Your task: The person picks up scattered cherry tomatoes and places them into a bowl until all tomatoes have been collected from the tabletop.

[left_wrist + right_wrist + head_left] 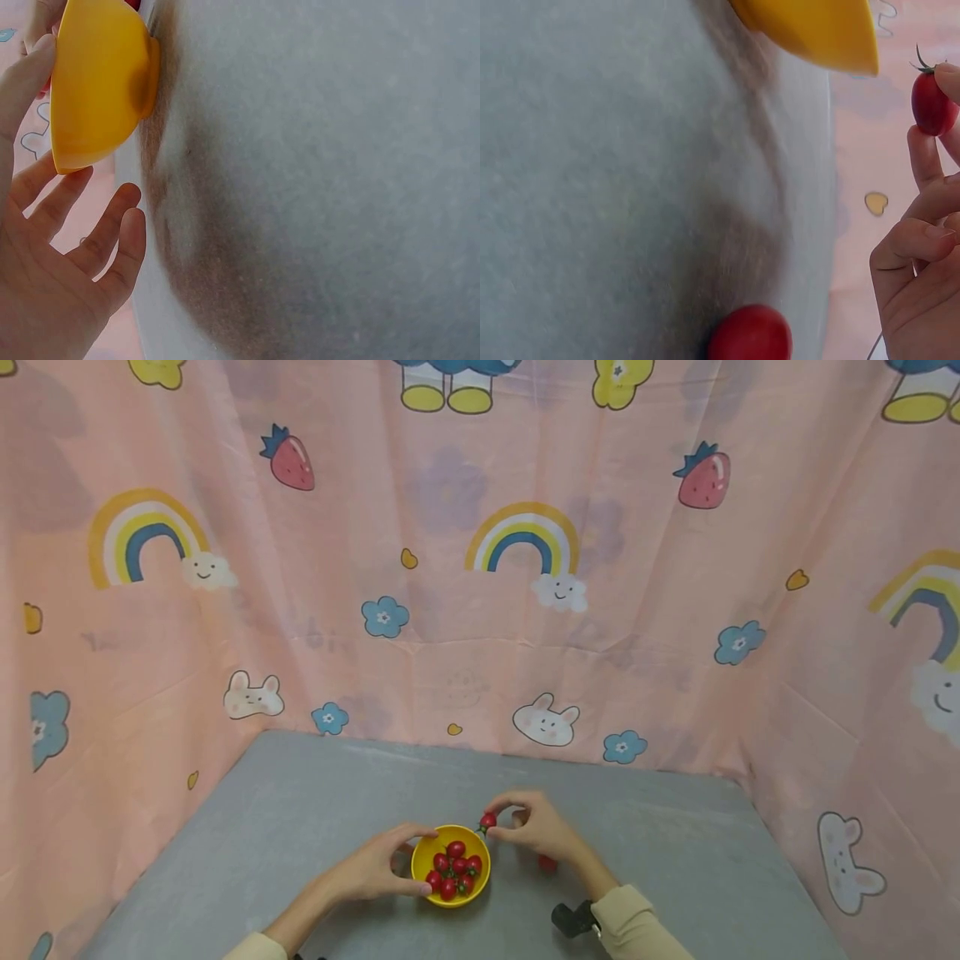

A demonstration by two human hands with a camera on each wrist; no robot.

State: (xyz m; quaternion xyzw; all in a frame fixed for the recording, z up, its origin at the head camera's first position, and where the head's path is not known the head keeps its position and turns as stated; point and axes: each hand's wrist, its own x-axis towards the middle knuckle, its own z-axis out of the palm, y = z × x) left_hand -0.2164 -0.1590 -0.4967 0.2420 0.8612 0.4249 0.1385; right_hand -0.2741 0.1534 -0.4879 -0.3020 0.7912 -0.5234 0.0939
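A yellow bowl (416,866) stands on the grey table, with several red cherry tomatoes (460,865) inside. My left hand (372,866) holds the bowl from its left side, thumb at the near rim and fingertips at the far rim. In the left wrist view the other fingers of the left hand (64,255) spread loosely beside the bowl (101,82). Just right of the bowl, my right hand (542,828) pinches one cherry tomato (933,105) with a green stem, raised near rim height. Another tomato (750,336) lies on the table under the right hand.
The grey table (337,785) is bordered at the back and sides by a pink printed curtain (442,677). A small black object (572,919) shows by the right sleeve (637,922).
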